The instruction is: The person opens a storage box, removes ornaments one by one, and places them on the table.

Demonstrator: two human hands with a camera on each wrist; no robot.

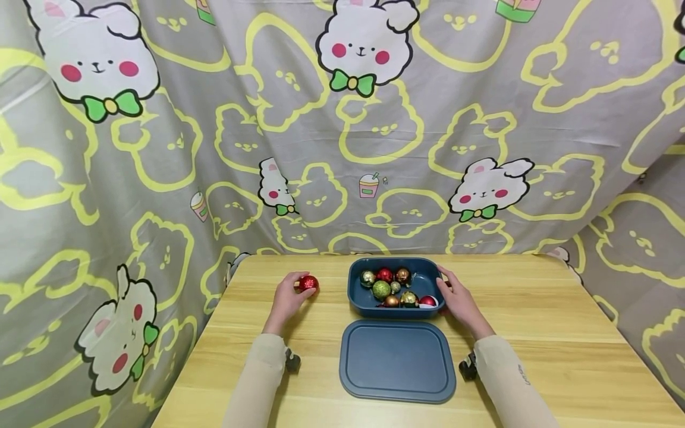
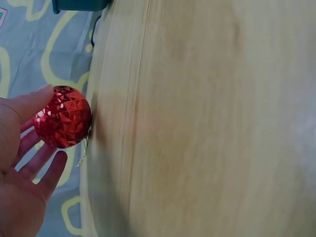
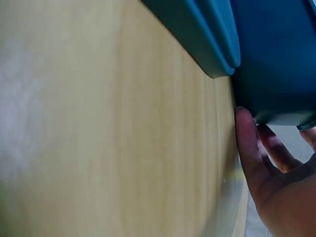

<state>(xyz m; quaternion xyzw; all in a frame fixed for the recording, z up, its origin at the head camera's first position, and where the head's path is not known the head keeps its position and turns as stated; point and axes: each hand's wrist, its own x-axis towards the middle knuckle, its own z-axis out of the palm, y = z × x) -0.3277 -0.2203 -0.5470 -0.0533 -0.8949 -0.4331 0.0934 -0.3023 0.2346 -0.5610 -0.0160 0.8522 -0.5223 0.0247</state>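
Note:
My left hand [image 1: 287, 300] holds a shiny red Christmas bauble [image 1: 308, 285] at the table's left. The left wrist view shows the bauble's faceted surface and a gold loop hanging from it, with the thumb on top and the fingers spread beneath. At the right end of a dark blue rectangular box [image 1: 369, 311], my right hand [image 1: 459, 299] grips the wall. In the right wrist view its thumb [image 3: 247, 136] lies against the box's lower side, and the other fingers are partly hidden behind the end. Several gold, green, red and copper baubles [image 1: 382, 290] lie inside the box.
A flat dark blue lid [image 1: 397, 361] lies on the wooden table [image 1: 540, 339], just in front of the box. Behind the table hangs a grey curtain [image 1: 385, 142] with cartoon prints, which also runs along both sides.

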